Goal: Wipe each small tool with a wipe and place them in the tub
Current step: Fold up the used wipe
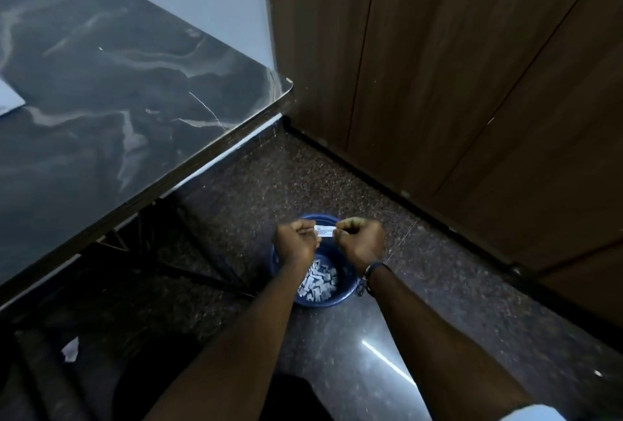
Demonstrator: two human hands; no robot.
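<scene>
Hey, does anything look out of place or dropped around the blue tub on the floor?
One thing: a white scrap lies on the dark floor under the table, well left of the blue tub, where similar pieces sit. Both hands hold a small white packet above the tub.

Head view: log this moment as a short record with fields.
left hand: the left hand pinches one end of the packet
right hand: the right hand pinches the other end
packet: small, white, printed, held level between both hands above the tub
tub: blue, on the floor, holding many small white pieces
table: dark marbled table at left
wall: brown wooden panels at right
floor scrap: white scrap under the table
wrist: beaded band on the right wrist
</scene>
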